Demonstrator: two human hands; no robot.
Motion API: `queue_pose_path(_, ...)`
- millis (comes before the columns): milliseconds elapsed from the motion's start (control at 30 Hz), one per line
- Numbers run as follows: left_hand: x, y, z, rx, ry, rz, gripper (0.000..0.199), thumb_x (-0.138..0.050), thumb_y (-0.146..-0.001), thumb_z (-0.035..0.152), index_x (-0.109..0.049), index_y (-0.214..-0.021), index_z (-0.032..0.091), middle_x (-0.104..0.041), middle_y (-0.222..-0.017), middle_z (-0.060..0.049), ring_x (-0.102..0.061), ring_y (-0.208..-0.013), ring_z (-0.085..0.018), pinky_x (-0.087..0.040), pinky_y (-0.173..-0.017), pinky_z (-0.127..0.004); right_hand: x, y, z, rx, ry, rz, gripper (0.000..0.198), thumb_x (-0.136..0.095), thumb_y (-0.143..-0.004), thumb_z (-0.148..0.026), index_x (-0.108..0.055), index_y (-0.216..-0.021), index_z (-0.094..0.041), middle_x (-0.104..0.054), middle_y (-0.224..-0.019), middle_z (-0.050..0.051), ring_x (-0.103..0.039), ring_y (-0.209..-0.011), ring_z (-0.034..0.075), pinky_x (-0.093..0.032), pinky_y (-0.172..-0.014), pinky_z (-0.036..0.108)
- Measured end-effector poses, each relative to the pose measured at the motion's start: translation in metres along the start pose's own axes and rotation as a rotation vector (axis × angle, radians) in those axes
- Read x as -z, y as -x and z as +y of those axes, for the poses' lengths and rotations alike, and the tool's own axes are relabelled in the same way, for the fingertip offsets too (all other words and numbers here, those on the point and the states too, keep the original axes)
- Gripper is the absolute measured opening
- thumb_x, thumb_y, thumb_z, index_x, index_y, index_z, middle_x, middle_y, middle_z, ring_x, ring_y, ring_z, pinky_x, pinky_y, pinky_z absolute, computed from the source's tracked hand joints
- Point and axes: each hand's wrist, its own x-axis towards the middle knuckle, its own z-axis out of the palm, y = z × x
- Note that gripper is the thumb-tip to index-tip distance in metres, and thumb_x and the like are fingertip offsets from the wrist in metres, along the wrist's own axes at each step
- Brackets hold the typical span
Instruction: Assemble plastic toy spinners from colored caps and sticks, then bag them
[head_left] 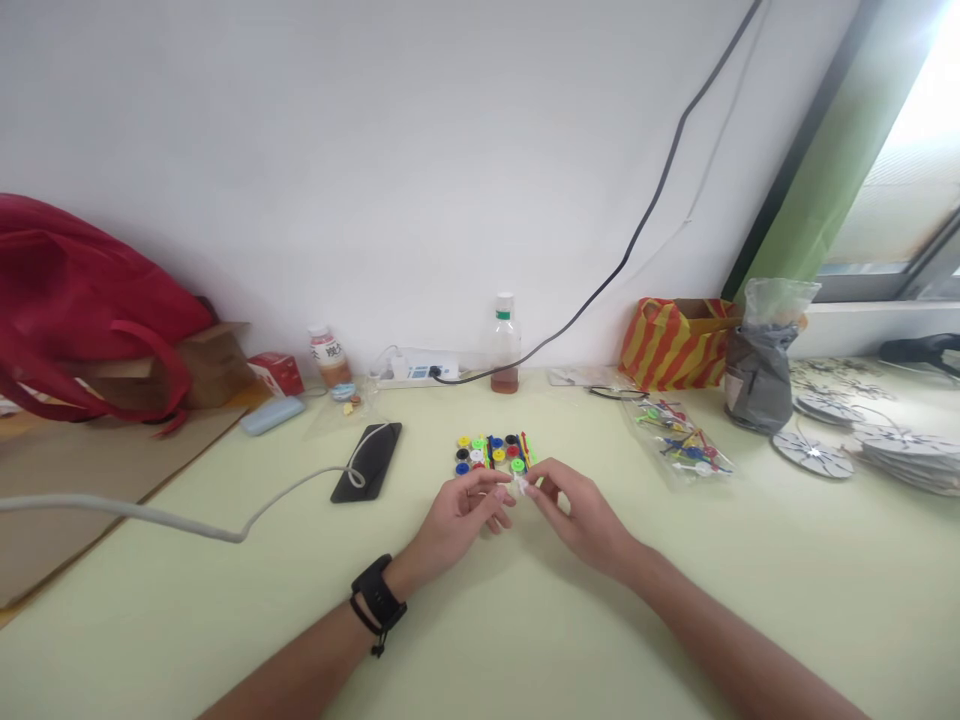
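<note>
Between my fingertips is a small whitish, see-through piece [519, 484], too small to name for certain. My left hand [466, 510] pinches it from the left, thumb against fingers. From the other side my right hand [574, 505] grips it between thumb and fingertips. Just beyond the hands lie several small round plastic pieces [463, 442] in yellow, green, black, white, blue and red, laid in rows. Thin coloured sticks [525, 447] stand among these rows. My fingers hide the nearest part of the set.
Left of my hands lies a black phone [379, 455] with a pale cable [300, 485] across it. A bottle [505, 345] and power strip [420, 368] stand by the wall. To the right are a bag of coloured pieces [686, 445], a grey bag [759, 375] and stacked discs [911, 455].
</note>
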Motion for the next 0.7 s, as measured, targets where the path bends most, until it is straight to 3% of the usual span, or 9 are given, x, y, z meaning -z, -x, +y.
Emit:
queue_pose_path(100, 0.002, 0.001, -0.002, -0.055, -0.147, 0.067, 0.034, -0.064, -0.095, 0.048, -0.07, -0.111, 0.019, -0.071, -0.09, -0.006, -0.064, -0.07, -0.015, -0.051, -0.064, -0.027, 0.019, -0.007, 0.013, -0.014, 0.123, 0.121, 0.02, -0.042, -0.104, -0.037, -0.057, -0.103, -0.023, -0.063, -0.091, 0.006, -0.057, -0.071, 0.018, -0.048, -0.069, 0.031)
queue_pose_path(267, 0.009, 0.001, 0.001, -0.225, -0.554, 0.134, 0.02, -0.06, -0.098, 0.036, -0.071, -0.107, 0.022, -0.07, -0.096, -0.006, -0.06, -0.083, -0.019, -0.05, -0.074, -0.031, 0.059, -0.016, 0.052, -0.11, 0.403, 0.341, 0.018, -0.043, -0.102, -0.031, -0.058, -0.101, -0.021, -0.064, -0.095, 0.009, -0.059, -0.08, 0.02, -0.045, -0.075, 0.032)
queue_pose_path(300, 0.01, 0.001, 0.002, -0.264, -0.619, 0.14, 0.018, -0.06, -0.098, 0.032, -0.071, -0.107, 0.023, -0.07, -0.1, -0.006, -0.061, -0.088, -0.02, -0.05, -0.08, -0.033, 0.064, -0.016, 0.061, -0.172, 0.462, 0.312, 0.017, -0.044, -0.101, -0.028, -0.058, -0.097, -0.02, -0.065, -0.095, 0.009, -0.059, -0.081, 0.021, -0.044, -0.075, 0.032)
queue_pose_path(433, 0.01, 0.0, 0.003, -0.396, -0.763, 0.129, 0.021, -0.058, -0.097, 0.024, -0.07, -0.114, 0.024, -0.069, -0.114, -0.007, -0.057, -0.113, -0.025, -0.045, -0.103, -0.043, 0.069, -0.013, 0.087, -0.405, 0.609, -0.033, 0.018, -0.051, -0.093, -0.016, -0.058, -0.077, -0.019, -0.066, -0.082, 0.008, -0.06, -0.074, 0.019, -0.039, -0.066, 0.029)
queue_pose_path(700, 0.007, 0.001, 0.002, -0.382, -0.963, -0.067, 0.052, -0.057, -0.099, 0.037, -0.05, -0.149, 0.028, -0.049, -0.154, -0.009, -0.039, -0.136, -0.033, -0.034, -0.114, -0.055, 0.063, -0.017, 0.102, -0.439, 0.649, -0.025, 0.016, -0.052, -0.093, -0.015, -0.06, -0.079, -0.018, -0.067, -0.085, 0.009, -0.062, -0.078, 0.019, -0.037, -0.065, 0.028)
